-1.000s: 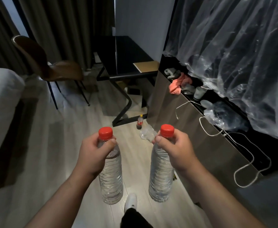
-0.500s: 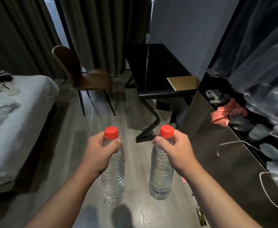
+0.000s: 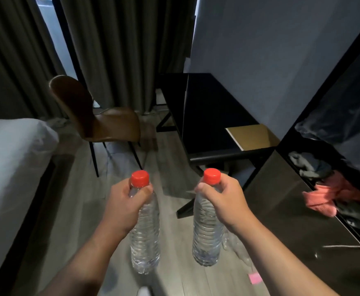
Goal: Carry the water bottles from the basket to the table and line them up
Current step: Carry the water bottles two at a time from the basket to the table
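At the far left of the frame lay the pale edge of a bed (image 3: pixel 10 167), with dark curtains (image 3: pixel 115 50) hanging across the upper left. Below the curtains stood a brown chair (image 3: pixel 104 122) on thin black legs.

In the lower centre, the left hand (image 3: pixel 125 207) gripped the left bottle (image 3: pixel 146 242) just under its red cap (image 3: pixel 140 178), fingers and thumb curled round the neck. The clear bottle hung upright in the air above the grey floor (image 3: pixel 72 210).

Just beside it, apart and level with it, the right bottle (image 3: pixel 205 236) hung upright too, its red top (image 3: pixel 212 176) showing above the right hand (image 3: pixel 226 202), whose thumb and fingers were wrapped round the neck.

Beyond the bottles, at centre right, stood the black table (image 3: pixel 209 112) against the grey wall, a tan board (image 3: pixel 252 135) lying at its near right corner.

At the right edge, a dark cabinet (image 3: pixel 281 199) held crumpled clothes, a pink cloth (image 3: pixel 324 199) among them. A small pink thing (image 3: pixel 254 278) lay on the floor at lower right.
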`<state>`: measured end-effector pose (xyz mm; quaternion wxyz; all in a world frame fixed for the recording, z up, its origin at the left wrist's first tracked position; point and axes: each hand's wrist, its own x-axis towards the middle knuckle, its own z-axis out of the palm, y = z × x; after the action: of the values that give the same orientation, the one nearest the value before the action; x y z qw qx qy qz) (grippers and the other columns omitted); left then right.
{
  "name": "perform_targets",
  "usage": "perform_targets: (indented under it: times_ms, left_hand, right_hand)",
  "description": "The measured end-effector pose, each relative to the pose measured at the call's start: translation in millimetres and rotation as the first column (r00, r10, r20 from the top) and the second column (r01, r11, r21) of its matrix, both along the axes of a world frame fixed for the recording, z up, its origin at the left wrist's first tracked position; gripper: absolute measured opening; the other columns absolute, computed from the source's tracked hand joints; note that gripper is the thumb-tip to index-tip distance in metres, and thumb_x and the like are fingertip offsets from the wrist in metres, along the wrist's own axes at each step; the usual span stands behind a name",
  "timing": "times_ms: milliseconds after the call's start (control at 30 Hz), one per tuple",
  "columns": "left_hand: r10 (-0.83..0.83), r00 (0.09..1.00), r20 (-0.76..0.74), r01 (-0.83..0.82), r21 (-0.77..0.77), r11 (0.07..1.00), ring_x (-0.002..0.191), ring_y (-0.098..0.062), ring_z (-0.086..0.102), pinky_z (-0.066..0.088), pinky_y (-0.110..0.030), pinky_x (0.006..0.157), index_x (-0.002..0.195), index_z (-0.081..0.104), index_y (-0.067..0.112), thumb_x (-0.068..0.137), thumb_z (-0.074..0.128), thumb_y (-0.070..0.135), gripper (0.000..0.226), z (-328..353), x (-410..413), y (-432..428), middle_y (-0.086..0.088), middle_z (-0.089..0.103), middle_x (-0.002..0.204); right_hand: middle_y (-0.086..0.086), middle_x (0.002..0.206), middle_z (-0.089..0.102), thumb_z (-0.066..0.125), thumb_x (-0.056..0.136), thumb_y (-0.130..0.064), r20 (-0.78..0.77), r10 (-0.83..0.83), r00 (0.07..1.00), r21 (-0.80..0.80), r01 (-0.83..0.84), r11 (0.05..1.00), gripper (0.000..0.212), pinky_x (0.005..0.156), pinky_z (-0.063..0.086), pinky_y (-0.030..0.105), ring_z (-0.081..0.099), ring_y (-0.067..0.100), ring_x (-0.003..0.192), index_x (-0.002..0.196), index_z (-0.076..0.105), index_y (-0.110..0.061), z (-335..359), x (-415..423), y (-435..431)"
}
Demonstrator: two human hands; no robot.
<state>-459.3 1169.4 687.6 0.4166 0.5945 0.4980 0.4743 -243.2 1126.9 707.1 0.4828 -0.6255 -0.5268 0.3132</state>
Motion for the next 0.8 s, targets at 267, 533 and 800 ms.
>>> perform_targets:
  times_ms: [267, 533, 800]
  left_hand:
    - [-0.045, 0.999, 0.015, 0.045, -0.006, 0.999, 0.065, -0.027, 0.058, 0.048, -0.050, 0.068, 0.081, 0.060, -0.011, 0.061, 0.060, 0.047, 0.062, 10, -10, 134, -0.033, 0.060, 0.078]
    - [-0.088, 0.993, 0.073, 0.094, -0.080, 0.992, 0.061, -0.020, 0.050, 0.042, -0.038, 0.062, 0.075, 0.054, -0.014, 0.063, 0.060, 0.044, 0.059, 1, 10, 262, -0.015, 0.053, 0.064]
    - [-0.071, 0.997, 0.003, 0.071, -0.002, 0.997, 0.061, -0.015, 0.049, 0.040, -0.031, 0.063, 0.071, 0.056, -0.007, 0.063, 0.061, 0.044, 0.052, 28, 41, 409, -0.012, 0.052, 0.061]
  right_hand:
    - [0.018, 0.076, 0.065, 0.066, 0.069, -0.035, -0.039, -0.033, 0.999, -0.016, 0.033, 0.999, 0.031, 0.071, 0.053, 0.042, 0.061, 0.016, 0.068, 0.075, 0.066, -0.004, 9, -15, 120]
    - [0.013, 0.077, 0.066, 0.066, 0.075, -0.024, -0.081, 0.012, 0.997, -0.049, -0.016, 0.999, 0.017, 0.070, 0.051, 0.026, 0.063, 0.012, 0.070, 0.075, 0.066, -0.007, -9, 0, 254]
    - [0.016, 0.080, 0.065, 0.066, 0.074, -0.028, -0.130, 0.043, 0.991, -0.019, -0.045, 0.999, 0.025, 0.070, 0.051, 0.022, 0.064, 0.017, 0.075, 0.078, 0.065, -0.004, -4, 32, 404]
